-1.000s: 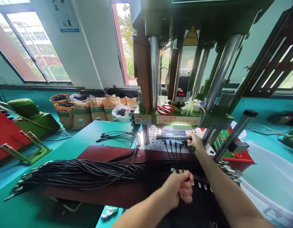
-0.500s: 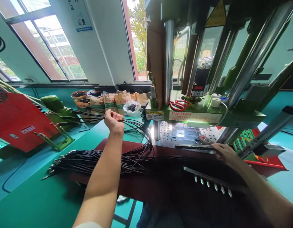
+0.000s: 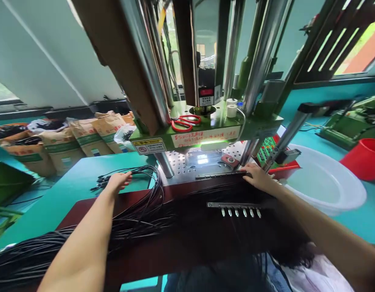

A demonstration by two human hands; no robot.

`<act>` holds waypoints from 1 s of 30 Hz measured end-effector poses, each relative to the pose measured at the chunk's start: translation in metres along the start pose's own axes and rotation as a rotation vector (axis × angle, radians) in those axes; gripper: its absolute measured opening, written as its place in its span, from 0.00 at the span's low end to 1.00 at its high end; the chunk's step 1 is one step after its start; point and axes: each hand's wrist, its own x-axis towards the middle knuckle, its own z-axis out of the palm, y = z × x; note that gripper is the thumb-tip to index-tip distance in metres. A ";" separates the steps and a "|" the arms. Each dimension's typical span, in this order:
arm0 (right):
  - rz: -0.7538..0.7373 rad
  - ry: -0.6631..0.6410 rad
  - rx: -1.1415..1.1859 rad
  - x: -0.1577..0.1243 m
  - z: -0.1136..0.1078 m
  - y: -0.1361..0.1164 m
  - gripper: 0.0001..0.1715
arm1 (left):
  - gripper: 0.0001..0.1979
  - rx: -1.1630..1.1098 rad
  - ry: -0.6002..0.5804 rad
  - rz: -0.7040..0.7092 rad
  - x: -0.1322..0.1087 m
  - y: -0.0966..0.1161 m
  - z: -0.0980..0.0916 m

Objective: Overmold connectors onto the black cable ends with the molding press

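Observation:
Over the far left of the dark red board, my left hand (image 3: pixel 118 182) has loosely curled, parted fingers with nothing visible between them. Just behind it, a bundle of thin black cables (image 3: pixel 155 182) bends round, its dark connector ends (image 3: pixel 99 183) lying on the green tabletop. My right hand (image 3: pixel 254 176) pinches the right end of a narrow metal bar (image 3: pixel 219 175) at the front edge of the press's perforated plate (image 3: pixel 181 164). Nearer me lies a second metal bar (image 3: pixel 232 205) with several shiny metal plugs along it.
Above the plate stands a green press (image 3: pixel 205 136) with steel columns and red-handled scissors (image 3: pixel 184 123) on its ledge. More black cables (image 3: pixel 32 251) spread at lower left. Paper sacks (image 3: pixel 86 136) line the wall. At right are a control box (image 3: pixel 268 150) and a white tub (image 3: pixel 354 194).
My left hand has lowered the cable bundle, and its ends now rest on the green tabletop. My view has turned right. The right hand stays at the bar's end.

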 end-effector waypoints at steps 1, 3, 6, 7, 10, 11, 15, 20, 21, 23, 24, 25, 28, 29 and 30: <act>-0.022 -0.079 -0.001 -0.014 -0.008 -0.005 0.13 | 0.07 0.081 -0.068 -0.023 -0.005 0.004 -0.001; -0.067 -0.270 -0.031 -0.044 -0.023 -0.014 0.12 | 0.07 0.228 -0.275 0.034 -0.028 0.014 0.002; -0.092 -0.414 -0.252 -0.082 -0.031 -0.028 0.19 | 0.10 0.362 -0.760 0.299 -0.102 0.024 0.017; -0.087 -0.400 -0.344 -0.090 -0.029 -0.033 0.20 | 0.11 0.434 -0.957 0.389 -0.133 0.025 0.025; -0.073 -0.344 -0.537 -0.097 -0.020 -0.048 0.19 | 0.12 0.635 -1.305 0.736 -0.222 0.014 0.050; -0.074 -0.342 -0.558 -0.095 -0.018 -0.052 0.19 | 0.13 0.687 -1.333 0.853 -0.245 0.008 0.058; 0.022 -0.334 -0.495 -0.077 -0.021 -0.060 0.17 | 0.20 0.823 -1.331 1.065 -0.295 -0.016 0.083; 0.112 -0.221 -0.405 -0.043 -0.036 -0.066 0.16 | 0.27 0.843 -1.322 0.952 -0.301 -0.016 0.096; 0.108 -0.197 -0.378 -0.034 -0.039 -0.067 0.16 | 0.27 0.797 -1.330 0.893 -0.299 -0.013 0.099; 0.094 -0.150 -0.321 -0.016 -0.042 -0.067 0.17 | 0.27 0.650 -1.430 0.689 -0.293 -0.008 0.108; 0.085 -0.128 -0.293 -0.006 -0.043 -0.066 0.19 | 0.27 0.550 -1.494 0.549 -0.290 -0.005 0.114; 0.079 -0.105 -0.265 0.005 -0.043 -0.065 0.20 | 0.26 0.434 -1.552 0.396 -0.286 -0.003 0.122; 0.071 -0.061 -0.194 0.043 -0.040 -0.059 0.20 | 0.25 0.010 -1.605 0.001 -0.273 0.001 0.148; 0.073 -0.052 -0.177 0.056 -0.038 -0.057 0.17 | 0.24 -0.129 -1.583 -0.078 -0.268 0.003 0.157; 0.077 -0.039 -0.165 0.069 -0.034 -0.055 0.14 | 0.22 -0.250 -1.553 -0.137 -0.263 0.004 0.165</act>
